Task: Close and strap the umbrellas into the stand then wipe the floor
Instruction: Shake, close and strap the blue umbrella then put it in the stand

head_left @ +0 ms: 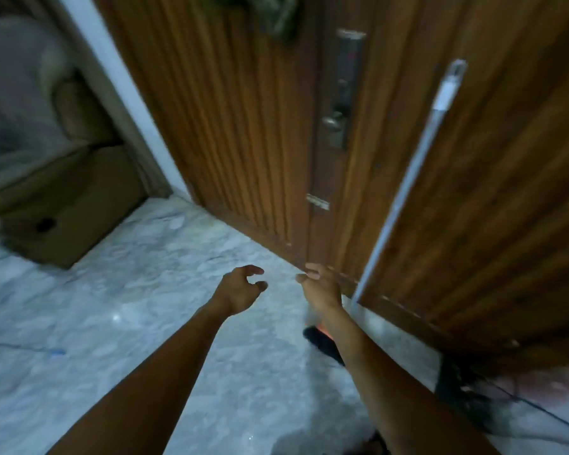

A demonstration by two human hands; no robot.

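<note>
Loosely curled, my left hand holds nothing; my right hand curls too, though blur hides whether it pinches anything. What looks like an umbrella (dark ribs, pinkish cloth) lies on the floor low at my right, by the wooden door, with a cardboard box far left.

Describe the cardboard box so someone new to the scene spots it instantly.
Start at the big wooden door and follow its bottom edge left over the marble floor. The box stands at the far left, under a pale heap. It is the only brown cardboard thing, with a dark oval hole in its side.
</note>
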